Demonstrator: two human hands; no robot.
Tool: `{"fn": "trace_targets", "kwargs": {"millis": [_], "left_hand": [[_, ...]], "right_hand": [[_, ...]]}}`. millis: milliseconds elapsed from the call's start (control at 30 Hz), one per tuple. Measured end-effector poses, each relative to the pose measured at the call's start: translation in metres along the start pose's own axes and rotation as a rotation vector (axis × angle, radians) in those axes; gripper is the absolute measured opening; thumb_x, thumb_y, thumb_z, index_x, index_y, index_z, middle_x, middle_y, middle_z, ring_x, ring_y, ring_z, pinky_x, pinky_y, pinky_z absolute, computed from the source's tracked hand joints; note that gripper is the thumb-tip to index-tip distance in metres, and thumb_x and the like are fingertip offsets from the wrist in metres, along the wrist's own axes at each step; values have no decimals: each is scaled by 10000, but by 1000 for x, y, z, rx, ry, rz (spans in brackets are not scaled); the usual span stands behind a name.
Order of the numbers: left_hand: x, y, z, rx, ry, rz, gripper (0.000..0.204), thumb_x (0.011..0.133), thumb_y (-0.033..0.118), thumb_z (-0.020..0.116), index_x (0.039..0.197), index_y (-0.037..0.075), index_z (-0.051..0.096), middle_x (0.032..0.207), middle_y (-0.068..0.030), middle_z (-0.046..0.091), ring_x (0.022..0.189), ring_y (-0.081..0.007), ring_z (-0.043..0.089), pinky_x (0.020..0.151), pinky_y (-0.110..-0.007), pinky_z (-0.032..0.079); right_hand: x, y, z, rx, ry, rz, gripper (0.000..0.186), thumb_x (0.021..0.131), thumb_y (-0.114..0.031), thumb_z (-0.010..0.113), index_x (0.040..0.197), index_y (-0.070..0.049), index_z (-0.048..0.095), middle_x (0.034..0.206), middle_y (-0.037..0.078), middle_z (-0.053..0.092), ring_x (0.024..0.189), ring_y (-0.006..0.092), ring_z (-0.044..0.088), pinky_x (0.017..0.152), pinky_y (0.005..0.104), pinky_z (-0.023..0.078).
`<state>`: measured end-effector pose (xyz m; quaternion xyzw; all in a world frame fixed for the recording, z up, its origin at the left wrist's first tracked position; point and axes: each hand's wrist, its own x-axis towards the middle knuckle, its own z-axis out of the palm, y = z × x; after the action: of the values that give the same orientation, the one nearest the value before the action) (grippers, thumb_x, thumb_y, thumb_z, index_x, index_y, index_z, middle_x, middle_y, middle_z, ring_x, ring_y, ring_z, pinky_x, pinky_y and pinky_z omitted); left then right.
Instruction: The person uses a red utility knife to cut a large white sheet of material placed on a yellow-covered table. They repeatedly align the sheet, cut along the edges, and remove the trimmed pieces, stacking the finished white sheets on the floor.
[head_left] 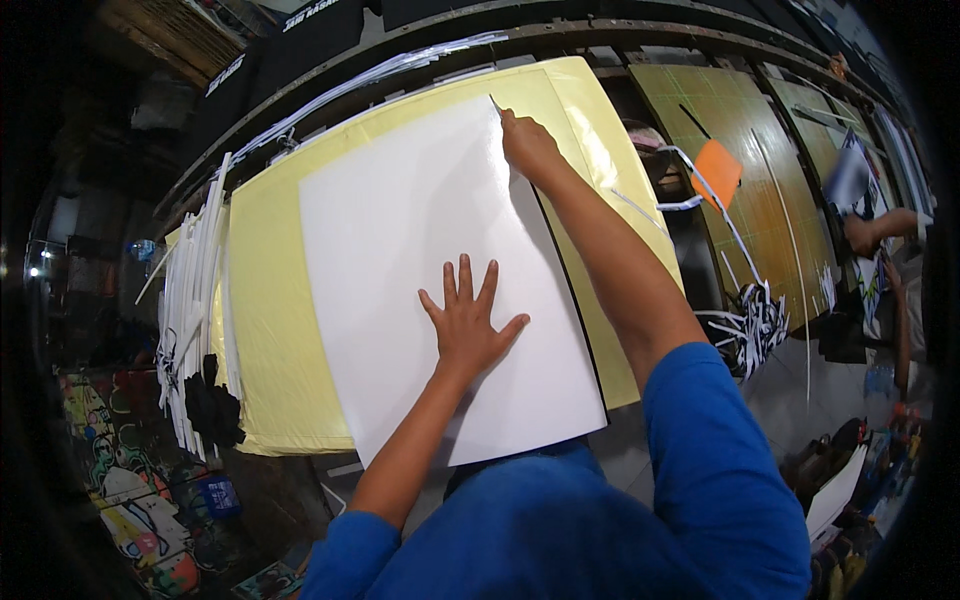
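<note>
A large white sheet (pixel 390 220) lies on a yellow covered board (pixel 270 310), with a dark straight edge (pixel 580 320) showing along its right side. My left hand (pixel 470 315) presses flat on the middle of the white sheet, fingers spread and empty. My right hand (pixel 530 145) is closed around a thin tool with a pointed metal tip (pixel 494 103), probably a blade, at the sheet's upper right corner. Most of that tool is hidden in my fist.
Bundled white strips (pixel 195 290) lie left of the board. On the right are a wooden board (pixel 780 230), an orange piece (pixel 716 165) and tangled strips (pixel 750 330). Another person's hand (pixel 862 235) holds a printed sheet at far right. Colourful printed boards (pixel 140 500) lie lower left.
</note>
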<state>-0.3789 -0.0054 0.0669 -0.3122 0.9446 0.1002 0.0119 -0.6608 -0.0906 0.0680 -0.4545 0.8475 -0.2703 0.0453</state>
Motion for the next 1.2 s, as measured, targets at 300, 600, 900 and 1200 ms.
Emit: {"fn": "trace_targets", "kwargs": {"millis": [300, 600, 900, 1200], "left_hand": [[-4, 1, 4, 31, 49, -14, 896, 834, 604, 631, 1555, 190, 298, 1611, -221, 189, 1492, -426, 128, 1077, -761, 77], [-2, -2, 18, 73, 94, -18, 883, 853, 693, 556, 1552, 215, 306, 1619, -180, 201, 1497, -380, 154, 1082, -748, 112], [6, -14, 36, 120, 154, 14, 924, 829, 778, 492, 1551, 229, 320, 1611, -197, 215, 1499, -395, 146, 1076, -767, 100], [10, -11, 35, 118, 113, 12, 937, 827, 786, 478, 1564, 241, 282, 1625, -184, 184, 1505, -392, 127, 1085, -764, 86]], "right_hand": [[-128, 4, -33, -55, -80, -11, 297, 981, -101, 398, 1194, 66, 521, 882, 265, 667, 808, 416, 678, 680, 493, 550], [-319, -14, -76, -27, -148, 153, 404, 942, -77, 491, 1342, -21, 467, 927, 246, 647, 873, 420, 643, 741, 513, 499], [-471, -31, -108, -90, -186, 243, 614, 868, -3, 540, 1453, -75, 366, 956, 229, 603, 864, 418, 622, 744, 508, 490], [-604, -22, -125, -106, -127, 410, 672, 867, 12, 543, 1500, -114, 356, 1045, 214, 627, 937, 412, 642, 813, 480, 519]]}}
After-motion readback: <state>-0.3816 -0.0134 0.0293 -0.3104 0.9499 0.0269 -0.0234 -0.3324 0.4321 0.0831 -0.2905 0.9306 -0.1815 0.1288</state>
